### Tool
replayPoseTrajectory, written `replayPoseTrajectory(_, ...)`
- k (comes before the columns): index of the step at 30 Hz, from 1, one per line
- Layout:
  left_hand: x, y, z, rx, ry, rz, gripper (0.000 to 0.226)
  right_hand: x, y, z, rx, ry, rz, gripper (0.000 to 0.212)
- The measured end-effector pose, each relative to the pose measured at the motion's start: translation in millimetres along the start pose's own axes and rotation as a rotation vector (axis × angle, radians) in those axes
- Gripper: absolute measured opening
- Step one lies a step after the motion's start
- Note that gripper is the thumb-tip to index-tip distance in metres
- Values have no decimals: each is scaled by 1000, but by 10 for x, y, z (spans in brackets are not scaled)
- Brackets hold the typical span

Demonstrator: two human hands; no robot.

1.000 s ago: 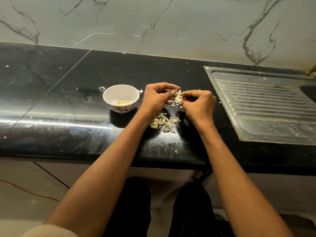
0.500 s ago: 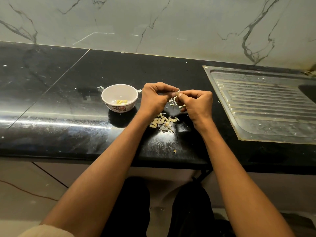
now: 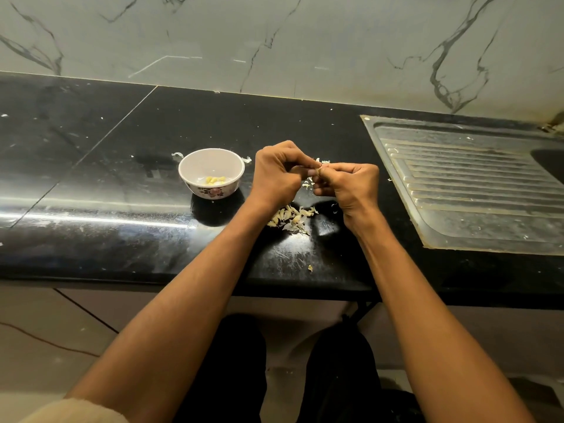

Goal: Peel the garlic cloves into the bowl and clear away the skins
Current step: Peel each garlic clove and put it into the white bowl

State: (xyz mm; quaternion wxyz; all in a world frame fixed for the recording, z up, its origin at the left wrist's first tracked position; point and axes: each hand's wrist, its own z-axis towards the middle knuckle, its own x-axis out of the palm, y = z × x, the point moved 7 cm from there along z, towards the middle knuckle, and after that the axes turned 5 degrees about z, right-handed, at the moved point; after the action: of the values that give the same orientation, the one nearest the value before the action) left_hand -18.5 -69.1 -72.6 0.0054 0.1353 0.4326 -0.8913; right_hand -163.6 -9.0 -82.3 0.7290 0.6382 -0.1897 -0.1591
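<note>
Black countertop (image 3: 122,184), steel drainboard (image 3: 476,190) at right, marble wall (image 3: 274,41) behind.

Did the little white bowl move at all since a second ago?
No. The bowl sits where it was on the black counter, just as far left of the steel drainboard.

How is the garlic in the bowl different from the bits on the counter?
The garlic in the bowl is yellow and smooth; the pile on the counter is pale and flaky. The bowl's garlic sits gathered together; the counter pile lies scattered loose. Both lie near the hands.
</note>
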Motion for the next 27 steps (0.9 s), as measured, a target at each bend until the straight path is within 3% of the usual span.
replayPoseTrajectory(7, 2, -41, 8, 49, -17, 18, 27, 22, -66, 17, 92, 33, 106, 3)
replayPoseTrajectory(13, 26, 109, 9, -215, -7, -241, 15, 9, -84, 49, 106, 22, 133, 9)
replayPoseTrajectory(27, 94, 195, -13, -367, 81, -420, 11, 31, 6, 10, 18, 35, 112, 14)
